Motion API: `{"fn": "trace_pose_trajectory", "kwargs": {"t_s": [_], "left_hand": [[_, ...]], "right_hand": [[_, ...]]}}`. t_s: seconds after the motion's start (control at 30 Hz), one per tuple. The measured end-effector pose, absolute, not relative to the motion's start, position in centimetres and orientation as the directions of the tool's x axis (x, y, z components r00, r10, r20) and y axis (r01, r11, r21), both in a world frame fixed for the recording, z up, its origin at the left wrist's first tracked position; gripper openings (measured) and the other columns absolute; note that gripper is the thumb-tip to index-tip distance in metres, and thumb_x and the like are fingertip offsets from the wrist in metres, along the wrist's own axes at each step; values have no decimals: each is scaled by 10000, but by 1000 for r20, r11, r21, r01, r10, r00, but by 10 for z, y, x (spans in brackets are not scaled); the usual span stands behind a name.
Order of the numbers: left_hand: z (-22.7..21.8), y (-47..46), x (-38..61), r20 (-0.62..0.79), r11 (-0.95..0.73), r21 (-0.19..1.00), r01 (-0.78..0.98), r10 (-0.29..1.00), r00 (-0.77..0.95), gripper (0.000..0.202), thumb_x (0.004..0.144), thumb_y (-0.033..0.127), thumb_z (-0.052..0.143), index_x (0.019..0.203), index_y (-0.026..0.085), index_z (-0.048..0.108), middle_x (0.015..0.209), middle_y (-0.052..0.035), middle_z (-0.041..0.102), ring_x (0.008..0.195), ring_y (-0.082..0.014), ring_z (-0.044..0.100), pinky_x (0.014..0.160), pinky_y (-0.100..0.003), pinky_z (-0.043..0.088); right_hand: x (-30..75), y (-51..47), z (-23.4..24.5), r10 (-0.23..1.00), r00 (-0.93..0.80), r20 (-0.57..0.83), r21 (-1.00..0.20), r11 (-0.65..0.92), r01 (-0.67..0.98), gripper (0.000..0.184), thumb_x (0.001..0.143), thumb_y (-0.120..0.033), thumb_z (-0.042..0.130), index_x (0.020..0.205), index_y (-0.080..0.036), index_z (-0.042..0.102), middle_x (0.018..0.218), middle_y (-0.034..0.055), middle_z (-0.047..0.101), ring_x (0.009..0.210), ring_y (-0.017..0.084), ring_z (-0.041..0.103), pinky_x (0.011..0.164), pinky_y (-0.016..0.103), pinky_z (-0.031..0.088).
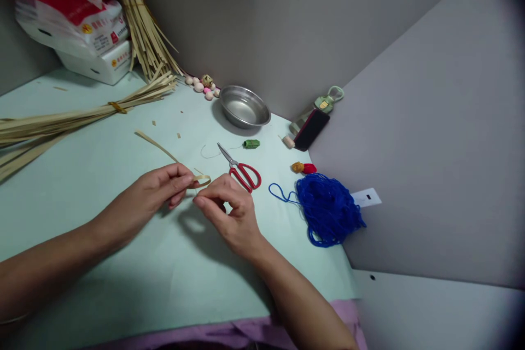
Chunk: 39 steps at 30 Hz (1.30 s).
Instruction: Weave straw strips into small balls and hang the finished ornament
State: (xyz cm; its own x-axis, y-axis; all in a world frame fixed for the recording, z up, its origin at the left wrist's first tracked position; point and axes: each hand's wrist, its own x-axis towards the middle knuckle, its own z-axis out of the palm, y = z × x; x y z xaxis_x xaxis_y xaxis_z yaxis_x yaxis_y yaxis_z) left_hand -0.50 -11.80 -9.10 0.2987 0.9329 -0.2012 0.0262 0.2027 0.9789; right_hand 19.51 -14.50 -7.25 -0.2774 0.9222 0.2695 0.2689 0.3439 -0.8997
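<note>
A narrow, pale straw strip (162, 149) is pinched in my left hand (166, 183). One tail runs out to the upper left, and the other end bends into a small loop (202, 181) beyond my left fingertips. Just beneath that loop, my right hand (233, 210) has thumb and forefinger pressed together on a thin pale strand. Whether this strand is thread or part of the strip, I cannot tell. Red-handled scissors (233, 163) lie partly open on the table behind my right hand. Beyond them is a green thread spool (251, 144) with a loose thread.
A steel bowl (245, 106) stands at the back, beside several small beads (199, 87). Straw bundles (82, 115) lie at left, near tissue packs (94, 27). Blue yarn (328, 210), a red-and-gold piece (303, 167) and a phone (312, 130) sit at right by the grey partition.
</note>
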Motion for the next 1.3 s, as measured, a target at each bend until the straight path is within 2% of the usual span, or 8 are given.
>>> {"fn": "trace_pose_trajectory", "kwargs": {"t_s": [0.1,0.37,0.5,0.67,0.8,0.93,1.1,1.3], "left_hand": [[-95,-120,-6,-76,9,980,198,941,330,400,1012,632,645,907,249,688,686,40,576,670,-172,521,662,-299,405],[-114,-129,1,150,-307,931,199,817,557,372,1100,491,503,870,236,646,844,-10,699,776,-200,639,725,-311,503],[-105,-131,3,64,-213,966,146,747,662,312,1062,467,594,885,234,704,826,0,685,761,-185,620,712,-292,477],[-95,-130,0,-128,210,976,-59,768,627,345,1013,551,754,892,229,737,730,32,565,616,-110,433,563,-209,364],[-89,-121,-5,-267,484,809,-333,808,526,345,875,474,942,863,186,752,744,34,533,600,-74,372,514,-153,389],[-89,-115,-8,-307,551,692,-466,809,501,280,805,293,1001,820,155,759,783,28,522,601,-61,358,507,-149,458],[-93,-114,-6,-324,564,630,-534,816,480,234,829,247,978,806,147,768,810,19,531,607,-58,374,501,-142,468],[-93,-116,-1,-324,549,646,-530,826,461,275,766,253,1028,759,131,782,772,16,548,613,-62,382,515,-134,478]], "right_hand": [[198,-144,-61,919,-301,257,-940,310,144,266,1042,-434,719,855,-246,705,1041,67,762,884,184,679,753,328,549],[205,-147,-48,894,-429,126,-980,178,84,486,1053,-596,706,775,-242,523,736,-41,494,677,133,433,656,296,396],[209,-132,-59,912,-406,-63,-994,-93,-54,547,983,-670,769,755,-239,523,661,-67,450,590,110,346,572,280,299],[212,-115,-73,873,-430,-231,-896,-363,-257,515,887,-625,858,802,-233,535,673,-74,497,531,80,340,514,244,254],[211,-117,-74,954,-271,-125,-940,-202,-276,361,892,-503,849,941,-246,601,687,-76,543,566,101,443,566,242,356],[209,-126,-74,949,-214,233,-968,248,46,148,981,-366,761,1007,-248,676,791,-32,613,673,135,549,648,284,463],[206,-135,-81,690,-338,640,-505,709,492,191,1114,-239,573,1246,-219,710,836,12,639,746,176,593,737,330,542],[199,-135,-92,728,-451,516,-226,624,748,348,1171,-284,477,1353,-140,736,914,98,699,832,226,636,735,344,548]]}}
